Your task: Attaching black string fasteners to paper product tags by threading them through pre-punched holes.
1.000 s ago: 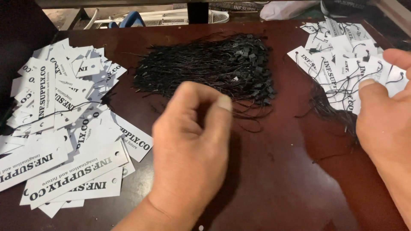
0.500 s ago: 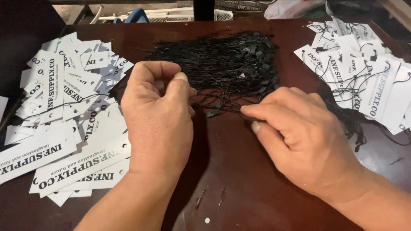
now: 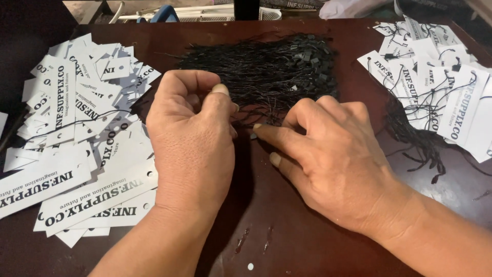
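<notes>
A dark brown table (image 3: 307, 246) is filling the frame, carrying a spread of white paper tags (image 3: 77, 149) at the left and a second heap of white tags already strung with black loops (image 3: 441, 97) at the upper right. Between them, at top centre, a mass of black strings with small plastic locks (image 3: 266, 72) is lying within easy reach. The left hand (image 3: 192, 138) and right hand (image 3: 328, 154) are meeting at its near edge, fingertips pinching together, apparently on a single strand, though knuckles are hiding the contact.
</notes>
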